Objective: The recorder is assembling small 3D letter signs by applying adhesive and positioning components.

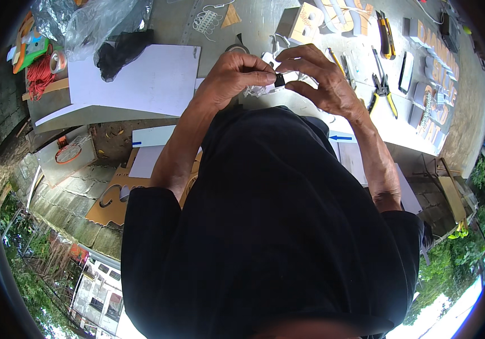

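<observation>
Both my hands meet over the near edge of the work table, around a small black piece point(280, 80). My left hand point(232, 78) is closed in a pinch, thumb and forefinger pressed together at the left side of the piece. My right hand point(323, 79) curls round its other side, with the forefinger above and the thumb below at its edge. The piece is too small to name more exactly. White and clear crumpled material lies under the fingers, partly hidden by them. A roll of tape point(237, 49) lies just beyond my left hand.
Right of my hands lie pliers point(382, 87), a yellow-black utility knife point(386, 37) and a phone-like dark object point(406, 72). Block letters point(307, 24) stand beyond and far right. On the left are a white sheet point(135, 79), black cloth point(119, 55), clear plastic point(98, 25) and red cord point(40, 76).
</observation>
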Motion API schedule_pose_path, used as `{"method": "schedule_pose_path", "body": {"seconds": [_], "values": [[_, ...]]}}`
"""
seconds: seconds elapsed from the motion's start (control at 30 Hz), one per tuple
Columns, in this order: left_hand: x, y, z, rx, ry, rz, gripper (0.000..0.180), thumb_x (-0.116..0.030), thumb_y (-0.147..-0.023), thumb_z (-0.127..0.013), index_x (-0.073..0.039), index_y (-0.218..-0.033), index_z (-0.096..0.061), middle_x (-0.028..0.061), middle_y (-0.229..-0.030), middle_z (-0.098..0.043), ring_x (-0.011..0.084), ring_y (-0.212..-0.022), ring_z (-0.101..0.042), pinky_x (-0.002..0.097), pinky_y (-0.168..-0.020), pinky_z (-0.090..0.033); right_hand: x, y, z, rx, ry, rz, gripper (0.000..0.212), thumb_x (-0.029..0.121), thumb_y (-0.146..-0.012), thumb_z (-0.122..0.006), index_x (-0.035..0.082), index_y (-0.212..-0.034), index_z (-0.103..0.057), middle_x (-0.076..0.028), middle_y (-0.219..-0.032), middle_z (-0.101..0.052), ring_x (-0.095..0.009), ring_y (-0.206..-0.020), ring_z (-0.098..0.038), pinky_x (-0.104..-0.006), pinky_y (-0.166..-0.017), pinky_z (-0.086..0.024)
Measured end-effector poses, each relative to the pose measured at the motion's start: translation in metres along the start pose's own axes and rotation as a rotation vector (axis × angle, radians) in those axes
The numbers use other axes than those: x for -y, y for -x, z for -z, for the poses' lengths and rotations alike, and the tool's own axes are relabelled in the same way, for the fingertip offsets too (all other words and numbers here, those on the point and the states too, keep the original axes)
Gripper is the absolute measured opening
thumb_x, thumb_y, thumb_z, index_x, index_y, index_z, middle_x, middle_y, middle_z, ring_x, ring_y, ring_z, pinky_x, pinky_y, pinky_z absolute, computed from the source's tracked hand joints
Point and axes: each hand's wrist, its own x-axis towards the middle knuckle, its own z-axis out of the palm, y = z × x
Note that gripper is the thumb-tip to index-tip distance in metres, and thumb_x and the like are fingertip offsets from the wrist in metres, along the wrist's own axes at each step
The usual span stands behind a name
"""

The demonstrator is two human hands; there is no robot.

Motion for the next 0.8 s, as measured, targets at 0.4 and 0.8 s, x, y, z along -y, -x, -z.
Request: {"method": "schedule_pose_path", "body": {"seconds": [0.4,0.8], "values": [[-0.002,0.002,-0.006,0.008,0.106,0.024,0.019,-0.003,-0.082,-0.079,0.004,-0.099,-0.076,0.0120,-0.086,-0.074,0.0147,-0.081,-0.070,0.0264,-0.078,-0.055,-0.004,0.011,-0.006,-0.113,0.003,-0.002,0.028,0.015,-0.078,-0.081,0.009,-0.104,-0.076,-0.004,-0.098,-0.073,-0.022,-0.093,-0.065,-0.0368,-0.086,-0.051],[0.006,0.010,-0.015,0.000,0.284,0.006,0.016,-0.003,-0.085,-0.078,0.002,-0.100,-0.076,0.0092,-0.087,-0.074,0.0109,-0.079,-0.068,0.0232,-0.073,-0.054,0.007,0.016,-0.011,-0.221,-0.020,-0.021,0.022,0.008,-0.077,-0.080,0.006,-0.099,-0.076,-0.007,-0.092,-0.074,-0.024,-0.091,-0.069,-0.0366,-0.079,-0.056]]}}
